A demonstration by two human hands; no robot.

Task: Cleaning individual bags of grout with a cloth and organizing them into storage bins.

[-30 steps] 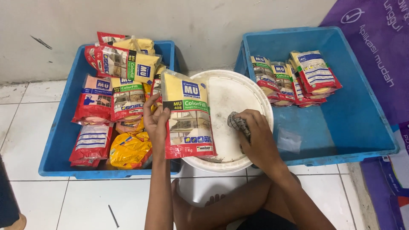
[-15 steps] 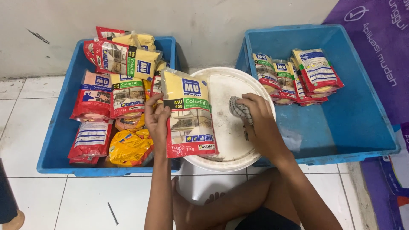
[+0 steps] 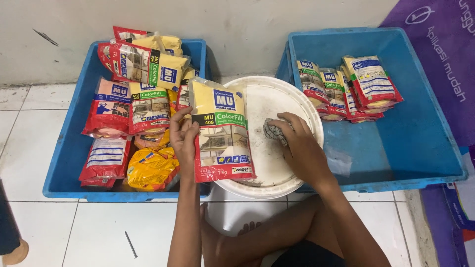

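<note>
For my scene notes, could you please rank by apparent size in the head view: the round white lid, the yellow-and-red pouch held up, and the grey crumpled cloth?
1. Round white lid
2. Yellow-and-red pouch, held nearer the camera
3. Grey crumpled cloth

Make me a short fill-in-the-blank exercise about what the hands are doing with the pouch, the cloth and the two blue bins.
1. The left hand holds a yellow and red pouch upright over the round ____ lid.
2. The right hand presses a small crumpled ____ against that lid.
3. The bin on the left holds a loose pile of pouches, while the bin on the right holds a short ____ of them at its back.

Missing words: white; cloth; row
</note>
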